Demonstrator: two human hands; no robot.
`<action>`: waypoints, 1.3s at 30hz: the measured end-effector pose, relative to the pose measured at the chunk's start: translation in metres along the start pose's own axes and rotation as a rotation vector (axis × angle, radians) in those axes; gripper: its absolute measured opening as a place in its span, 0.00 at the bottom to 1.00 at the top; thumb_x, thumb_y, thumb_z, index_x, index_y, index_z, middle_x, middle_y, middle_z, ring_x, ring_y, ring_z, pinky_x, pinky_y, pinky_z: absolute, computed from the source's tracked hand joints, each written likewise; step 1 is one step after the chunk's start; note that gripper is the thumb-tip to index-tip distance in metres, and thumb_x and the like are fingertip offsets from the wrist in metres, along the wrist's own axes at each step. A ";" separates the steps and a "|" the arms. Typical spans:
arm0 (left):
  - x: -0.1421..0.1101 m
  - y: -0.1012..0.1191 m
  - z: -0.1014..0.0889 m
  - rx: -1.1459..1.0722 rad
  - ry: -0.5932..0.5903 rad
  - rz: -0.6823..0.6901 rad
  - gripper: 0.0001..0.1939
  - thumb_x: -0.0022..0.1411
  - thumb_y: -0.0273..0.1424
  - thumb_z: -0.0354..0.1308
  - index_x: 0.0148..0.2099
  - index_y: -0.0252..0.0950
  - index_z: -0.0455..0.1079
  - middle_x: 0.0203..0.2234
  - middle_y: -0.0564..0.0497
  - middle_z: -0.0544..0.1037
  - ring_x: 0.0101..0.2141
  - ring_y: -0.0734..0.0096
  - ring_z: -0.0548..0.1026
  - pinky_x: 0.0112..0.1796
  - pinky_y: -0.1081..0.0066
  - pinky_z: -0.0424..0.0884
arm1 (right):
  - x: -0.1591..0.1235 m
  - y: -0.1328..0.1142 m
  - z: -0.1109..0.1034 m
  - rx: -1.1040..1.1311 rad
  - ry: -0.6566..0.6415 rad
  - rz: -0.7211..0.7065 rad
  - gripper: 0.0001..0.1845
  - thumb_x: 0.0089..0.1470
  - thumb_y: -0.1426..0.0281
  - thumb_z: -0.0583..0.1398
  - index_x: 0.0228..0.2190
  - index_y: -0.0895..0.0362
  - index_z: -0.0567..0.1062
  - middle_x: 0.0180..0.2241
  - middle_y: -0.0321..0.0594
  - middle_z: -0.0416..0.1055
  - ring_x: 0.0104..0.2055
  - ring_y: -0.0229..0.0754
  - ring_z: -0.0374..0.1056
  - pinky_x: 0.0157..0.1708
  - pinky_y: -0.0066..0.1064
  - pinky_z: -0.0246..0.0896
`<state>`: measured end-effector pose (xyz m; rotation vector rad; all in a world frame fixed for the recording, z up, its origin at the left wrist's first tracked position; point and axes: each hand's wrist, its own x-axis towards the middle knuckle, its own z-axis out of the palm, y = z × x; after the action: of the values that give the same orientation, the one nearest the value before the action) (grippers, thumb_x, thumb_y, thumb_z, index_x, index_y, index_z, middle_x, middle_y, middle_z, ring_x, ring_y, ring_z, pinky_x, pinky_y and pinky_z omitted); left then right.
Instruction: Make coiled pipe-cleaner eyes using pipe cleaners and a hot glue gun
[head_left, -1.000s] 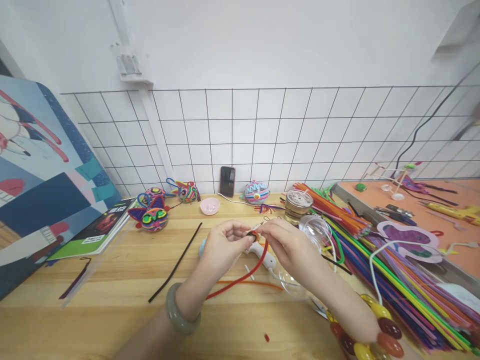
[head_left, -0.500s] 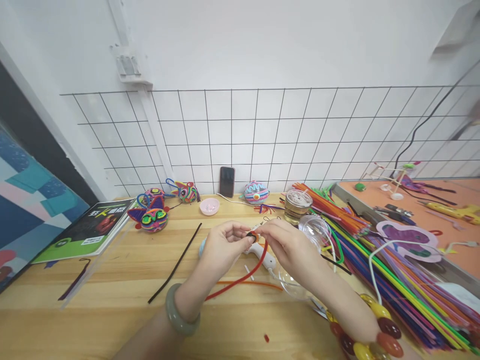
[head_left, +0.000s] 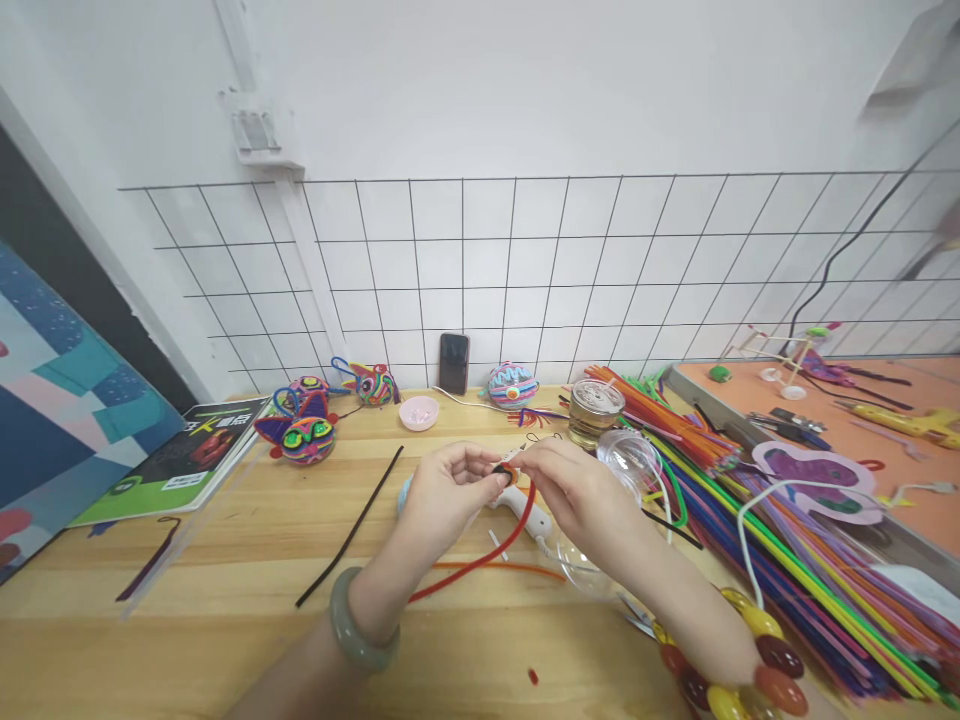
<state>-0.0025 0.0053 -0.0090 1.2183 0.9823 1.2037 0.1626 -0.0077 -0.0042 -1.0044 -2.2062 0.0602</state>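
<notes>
My left hand (head_left: pixel 446 490) pinches a small dark-and-orange piece (head_left: pixel 505 470) between thumb and fingers. It looks like coiled pipe cleaner, but the fingers cover much of it. Pressed close beside it, my right hand (head_left: pixel 577 490) has its fingertips closed on a red pipe cleaner (head_left: pixel 491 552), which curves down and left past my left wrist. Below the hands lies a white glue gun (head_left: pixel 534 520), partly hidden, with its cord running right. An orange pipe cleaner (head_left: pixel 517 568) and a black pipe cleaner (head_left: pixel 351 525) rest on the wooden table (head_left: pixel 247 640).
Along the back stand colourful wrapped ornaments (head_left: pixel 309 438), a pink dish (head_left: pixel 418 413), a phone (head_left: pixel 454 363) and a striped ball (head_left: pixel 512 384). A jar (head_left: pixel 596 412), clear plastic shells (head_left: pixel 585 570) and pipe cleaner bundles (head_left: pixel 780 560) fill the right. A magazine (head_left: pixel 180 465) lies left.
The printed panel at the left has shifted away to the left, uncovering more of the magazine. Both hands and the red pipe cleaner stay almost still.
</notes>
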 end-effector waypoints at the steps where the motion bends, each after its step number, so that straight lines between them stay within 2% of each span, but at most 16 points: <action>1: 0.000 0.000 0.000 0.000 -0.003 0.002 0.10 0.37 0.25 0.65 0.27 0.32 0.70 0.19 0.53 0.73 0.22 0.76 0.70 0.25 0.76 0.67 | 0.000 0.000 0.000 0.000 -0.004 0.004 0.14 0.54 0.80 0.50 0.38 0.57 0.71 0.33 0.44 0.70 0.35 0.42 0.67 0.34 0.34 0.65; 28: 0.000 0.003 -0.001 0.040 -0.012 -0.035 0.13 0.39 0.24 0.64 0.32 0.30 0.70 0.21 0.52 0.73 0.24 0.76 0.71 0.27 0.75 0.67 | 0.001 -0.001 -0.001 0.006 -0.028 0.003 0.15 0.54 0.81 0.50 0.39 0.57 0.70 0.34 0.44 0.70 0.37 0.42 0.66 0.36 0.34 0.64; 39: -0.001 0.001 -0.002 0.034 -0.024 -0.016 0.12 0.39 0.24 0.64 0.31 0.30 0.69 0.21 0.52 0.73 0.24 0.76 0.71 0.27 0.75 0.67 | 0.001 -0.001 0.000 -0.010 -0.028 -0.003 0.14 0.54 0.81 0.50 0.39 0.57 0.71 0.34 0.44 0.70 0.36 0.43 0.66 0.35 0.34 0.64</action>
<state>-0.0045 0.0045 -0.0079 1.2460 0.9970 1.1616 0.1616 -0.0076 -0.0037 -1.0115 -2.2351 0.0616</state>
